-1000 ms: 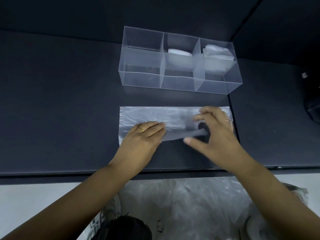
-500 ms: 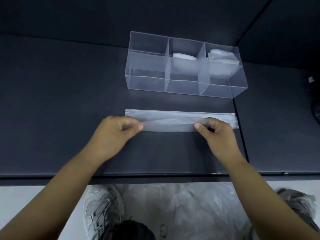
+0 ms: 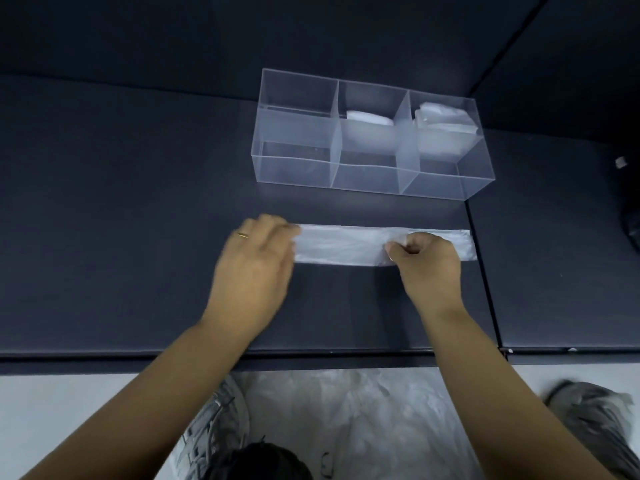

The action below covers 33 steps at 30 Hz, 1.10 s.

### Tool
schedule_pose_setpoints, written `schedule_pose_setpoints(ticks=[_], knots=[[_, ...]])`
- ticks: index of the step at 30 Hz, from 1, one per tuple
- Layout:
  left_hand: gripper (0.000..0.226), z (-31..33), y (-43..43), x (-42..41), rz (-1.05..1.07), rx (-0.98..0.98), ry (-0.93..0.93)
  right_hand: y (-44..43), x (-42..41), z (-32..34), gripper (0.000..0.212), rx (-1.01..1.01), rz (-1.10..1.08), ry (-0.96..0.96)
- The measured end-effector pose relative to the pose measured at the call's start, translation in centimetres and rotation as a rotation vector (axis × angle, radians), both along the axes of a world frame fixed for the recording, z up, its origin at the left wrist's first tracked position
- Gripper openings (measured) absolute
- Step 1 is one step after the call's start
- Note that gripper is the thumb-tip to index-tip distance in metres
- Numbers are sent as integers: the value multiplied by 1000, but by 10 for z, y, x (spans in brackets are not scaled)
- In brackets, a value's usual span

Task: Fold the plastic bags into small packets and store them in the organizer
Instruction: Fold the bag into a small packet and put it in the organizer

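A clear plastic bag [image 3: 343, 245] lies folded into a long narrow strip on the dark table [image 3: 121, 209]. My left hand [image 3: 256, 268], blurred, lies over the strip's left end with fingers stretched out. My right hand [image 3: 426, 261] has its fingers curled down on the strip towards its right end. Behind the strip stands a clear organizer [image 3: 294, 168] with three compartments. The middle one holds a folded bag packet [image 3: 369, 117], the right one holds folded packets [image 3: 443, 116], and the left one shows nothing inside.
A seam [image 3: 481, 271] in the table runs just right of the strip. Below the table's front edge lies a heap of clear plastic bags [image 3: 363, 417] on the floor between two grey shoes [image 3: 214, 424]. A dark object [image 3: 632, 226] sits at the far right.
The bag went from a wide sheet to a narrow strip as both hands folded its near edge away. My left hand has since slid to the strip's left end.
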<state>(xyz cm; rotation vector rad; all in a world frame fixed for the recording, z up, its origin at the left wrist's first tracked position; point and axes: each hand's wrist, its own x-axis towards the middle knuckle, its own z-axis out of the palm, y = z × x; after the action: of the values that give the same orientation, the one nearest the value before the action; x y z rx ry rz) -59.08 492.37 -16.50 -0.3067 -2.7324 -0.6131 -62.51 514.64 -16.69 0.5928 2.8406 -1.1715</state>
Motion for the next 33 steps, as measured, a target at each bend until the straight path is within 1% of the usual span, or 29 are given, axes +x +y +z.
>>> schedule_pose_setpoints(ticks=[2, 4, 5, 6, 7, 8, 9, 10, 11, 12, 13, 14, 15, 19, 22, 25, 29, 31, 33], knots=[[38, -9, 11, 4, -122, -71, -175, -1, 0, 2, 44, 31, 3, -22], [61, -16, 14, 6, -115, -145, -349, -2, -1, 5, 36, 59, 11, -44], [70, -20, 13, 6, -90, -204, -390, -5, 0, 8, 28, 64, 9, -50], [76, -23, 12, 6, -77, -255, -402, -8, 1, 10, 14, 99, -11, -45], [80, -26, 11, 6, -69, -287, -401, -13, 3, 13, 10, 201, -39, 2], [82, -28, 12, 6, -68, -299, -399, -21, 7, 15, 28, 325, -39, 95], [83, -28, 12, 5, -71, -307, -403, -32, 12, 15, 41, 380, 30, 223], [83, -29, 12, 5, -75, -312, -408, -45, 16, 16, 46, 350, 155, 317], [81, -29, 12, 5, -77, -311, -410, -61, 20, 14, 48, 265, 325, 335], [78, -30, 12, 5, -82, -314, -413, -74, 24, 11, 49, 193, 497, 277], [74, -31, 12, 6, -89, -324, -413, -84, 28, 4, 50, 163, 630, 186], [71, -31, 12, 6, -92, -330, -412, -87, 30, -3, 52, 191, 704, 101], [71, -32, 12, 6, -91, -321, -411, -83, 30, -12, 54, 263, 737, 56], [83, -30, 13, 5, -89, -306, -398, -29, 23, -26, 65, 519, 734, 20], [85, -30, 13, 5, -79, -334, -385, 27, 11, -24, 69, 621, 628, -55], [84, -31, 13, 5, -78, -349, -370, 69, 1, -18, 63, 616, 548, -89], [83, -30, 14, 5, -80, -352, -366, 90, -12, -4, 42, 417, 454, 70], [83, -29, 14, 5, -78, -348, -366, 95, -22, 2, 31, 444, 404, 86], [84, -30, 13, 5, -80, -348, -373, 99, -29, 5, 25, 459, 390, 29]])
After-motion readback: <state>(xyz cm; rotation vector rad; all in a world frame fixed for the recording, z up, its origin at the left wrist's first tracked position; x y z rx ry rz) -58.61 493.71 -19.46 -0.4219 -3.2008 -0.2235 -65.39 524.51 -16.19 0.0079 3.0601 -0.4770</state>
